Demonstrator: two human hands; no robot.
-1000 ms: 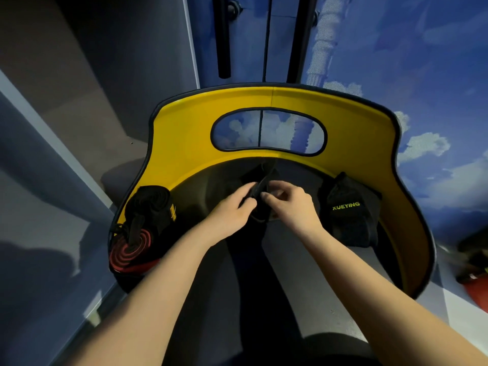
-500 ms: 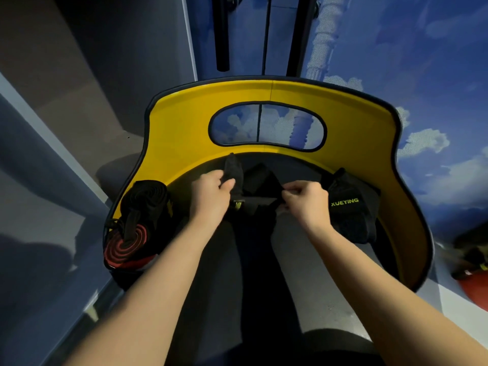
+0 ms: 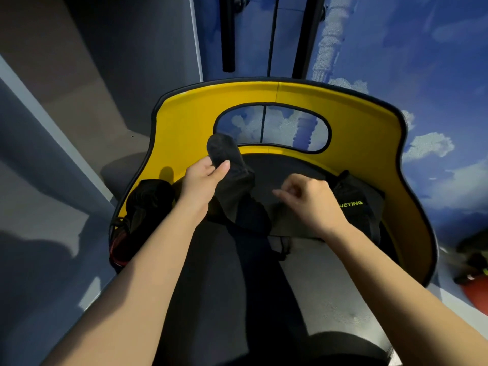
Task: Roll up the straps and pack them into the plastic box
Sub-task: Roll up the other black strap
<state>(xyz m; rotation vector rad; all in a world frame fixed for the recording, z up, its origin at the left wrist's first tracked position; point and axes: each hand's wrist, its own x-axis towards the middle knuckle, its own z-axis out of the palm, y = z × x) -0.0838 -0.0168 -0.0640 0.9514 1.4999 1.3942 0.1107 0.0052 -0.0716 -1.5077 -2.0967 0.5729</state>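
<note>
Surface: while both hands work, a dark surface [image 3: 330,281] shows, ringed by a yellow wall [image 3: 184,122].
Room: blue cloud mural behind.
Strap [image 3: 229,165]: black, limp, lifted near the far-left edge.
Left hand [image 3: 203,178]: grip pinching the strap.
Right hand [image 3: 311,199]: fingers curled, holding nothing.

Strap [image 3: 227,165] in left hand [image 3: 202,178]: plain black. Curved panel [image 3: 184,122]: bright yellow, black edging. Pouch [image 3: 356,204] at right: black, lime-green lettering. Bundle [image 3: 137,215] at left: black with red lines. Wall [image 3: 422,62] behind: deep blue, white cloud pattern. Seat surface [image 3: 324,286]: grey. Object [image 3: 475,294] far right: red.
</note>
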